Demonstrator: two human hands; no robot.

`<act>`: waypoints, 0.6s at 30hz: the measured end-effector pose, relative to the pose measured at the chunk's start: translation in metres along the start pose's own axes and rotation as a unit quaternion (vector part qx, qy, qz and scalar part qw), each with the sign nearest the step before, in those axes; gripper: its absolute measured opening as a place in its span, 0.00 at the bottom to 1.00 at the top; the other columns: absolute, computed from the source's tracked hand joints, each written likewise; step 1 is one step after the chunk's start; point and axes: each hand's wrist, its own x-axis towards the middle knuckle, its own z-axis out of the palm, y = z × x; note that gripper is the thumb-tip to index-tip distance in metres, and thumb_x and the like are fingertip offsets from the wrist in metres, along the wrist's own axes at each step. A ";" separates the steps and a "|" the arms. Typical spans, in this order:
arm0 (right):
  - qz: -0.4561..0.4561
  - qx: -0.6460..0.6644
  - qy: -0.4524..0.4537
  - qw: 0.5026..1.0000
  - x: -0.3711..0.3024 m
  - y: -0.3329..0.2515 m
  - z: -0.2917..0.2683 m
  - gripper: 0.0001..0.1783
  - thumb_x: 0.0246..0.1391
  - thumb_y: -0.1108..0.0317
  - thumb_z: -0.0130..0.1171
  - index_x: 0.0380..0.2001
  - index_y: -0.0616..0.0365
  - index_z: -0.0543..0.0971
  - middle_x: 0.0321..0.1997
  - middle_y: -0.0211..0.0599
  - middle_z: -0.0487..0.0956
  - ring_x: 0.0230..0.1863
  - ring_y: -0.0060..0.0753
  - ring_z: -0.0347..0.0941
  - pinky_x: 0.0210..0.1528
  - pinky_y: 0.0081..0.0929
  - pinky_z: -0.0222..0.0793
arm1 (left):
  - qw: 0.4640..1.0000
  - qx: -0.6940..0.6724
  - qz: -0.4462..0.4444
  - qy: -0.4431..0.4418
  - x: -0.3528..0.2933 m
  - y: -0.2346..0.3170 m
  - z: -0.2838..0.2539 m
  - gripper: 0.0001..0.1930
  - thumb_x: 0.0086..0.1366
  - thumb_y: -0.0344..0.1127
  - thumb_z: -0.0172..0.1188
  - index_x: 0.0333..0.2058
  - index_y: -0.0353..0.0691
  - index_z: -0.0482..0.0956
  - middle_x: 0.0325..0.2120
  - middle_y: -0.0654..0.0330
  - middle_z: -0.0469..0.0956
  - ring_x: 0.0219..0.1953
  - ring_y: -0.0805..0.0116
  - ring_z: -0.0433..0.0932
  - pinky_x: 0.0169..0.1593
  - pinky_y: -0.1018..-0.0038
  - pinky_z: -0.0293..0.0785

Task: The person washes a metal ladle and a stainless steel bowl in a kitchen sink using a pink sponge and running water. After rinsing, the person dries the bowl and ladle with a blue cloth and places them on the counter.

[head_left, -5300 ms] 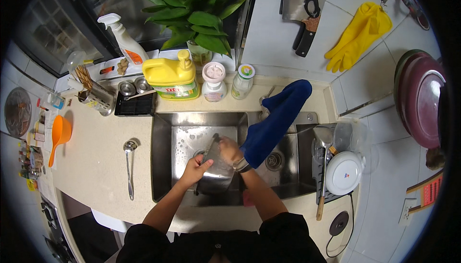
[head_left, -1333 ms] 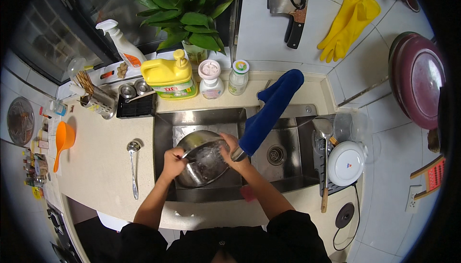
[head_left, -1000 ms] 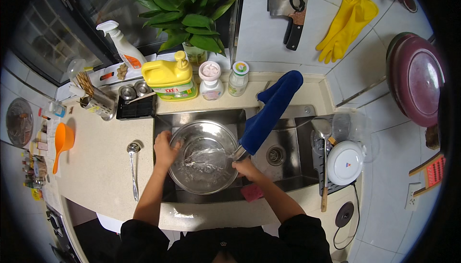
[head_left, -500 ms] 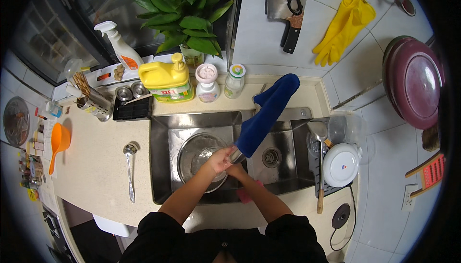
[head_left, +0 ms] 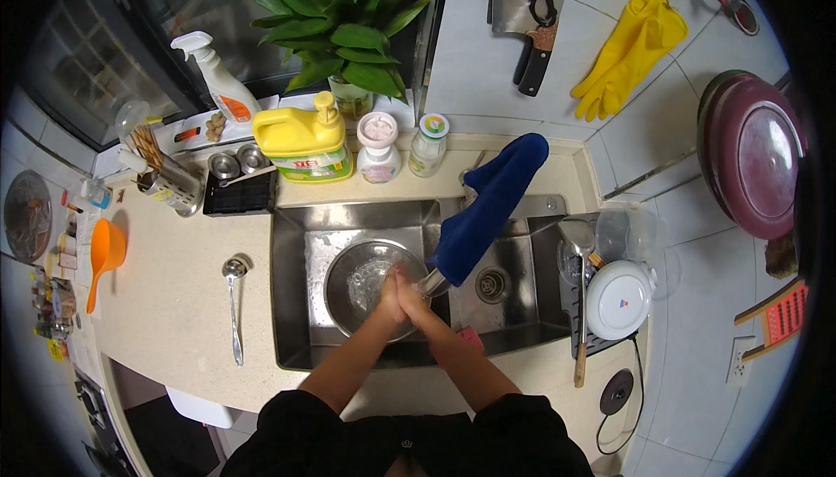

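Just below the centre of the frame, my left hand [head_left: 390, 302] and right hand [head_left: 413, 297] are pressed together, fingers pointing toward the top of the frame. Grip: palms against each other; fingertips blurred, so I cannot tell whether the fingers are curled or straight, nor whether anything lies between them. Both hands are above the right-hand part of a round metal bowl [head_left: 334, 292], which sits in the left basin [head_left: 291, 290] of the steel sink, mid-frame. Water [head_left: 367, 278] in the bowl, surface disturbed and bright. Immediately right of my hands: the metal faucet spout [head_left: 432, 282], the rest of it sleeved in blue cloth [head_left: 489, 214] that slants toward the upper right. A pink sponge [head_left: 471, 338] lies near the sink's front edge, partly behind my right forearm.

Surroundings: metal ladle [head_left: 235, 316] on the counter, left of the sink; orange scoop [head_left: 107, 246], farther left. Yellow pump jug [head_left: 300, 133] above the left basin. Right of the sink, a white dish [head_left: 620, 301] beside a long-handled spatula [head_left: 582, 298].
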 end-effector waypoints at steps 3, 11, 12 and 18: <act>0.106 0.105 -0.023 0.988 0.018 -0.011 -0.004 0.25 0.50 0.55 0.49 0.50 0.53 0.66 0.45 0.38 0.71 0.46 0.38 0.66 0.48 0.33 0.62 | 0.997 0.079 0.019 0.008 -0.009 -0.040 0.014 0.25 0.58 0.59 0.45 0.48 0.52 0.66 0.36 0.63 0.71 0.39 0.68 0.69 0.44 0.72 0.65; 0.187 0.282 -0.176 0.924 -0.022 -0.049 0.007 0.26 0.50 0.52 0.50 0.52 0.50 0.66 0.51 0.36 0.66 0.52 0.33 0.61 0.53 0.35 0.58 | 0.960 0.272 -0.067 -0.011 -0.020 0.011 0.013 0.39 0.55 0.59 0.48 0.60 0.49 0.46 0.52 0.57 0.60 0.55 0.62 0.58 0.54 0.64 0.56; 0.200 0.310 -0.218 0.904 -0.021 -0.056 -0.005 0.27 0.50 0.52 0.51 0.52 0.50 0.66 0.51 0.36 0.66 0.53 0.32 0.60 0.53 0.35 0.58 | 0.936 0.345 -0.068 -0.017 -0.038 0.016 0.027 0.38 0.55 0.56 0.52 0.59 0.47 0.48 0.49 0.56 0.64 0.53 0.63 0.62 0.50 0.64 0.61; 0.196 0.302 -0.238 0.902 -0.040 -0.080 -0.001 0.24 0.49 0.58 0.53 0.51 0.48 0.67 0.50 0.27 0.68 0.48 0.29 0.65 0.47 0.32 0.63 | 0.939 0.338 -0.014 -0.056 -0.031 0.022 0.009 0.28 0.55 0.45 0.56 0.53 0.42 0.62 0.43 0.54 0.69 0.41 0.67 0.70 0.41 0.74 0.67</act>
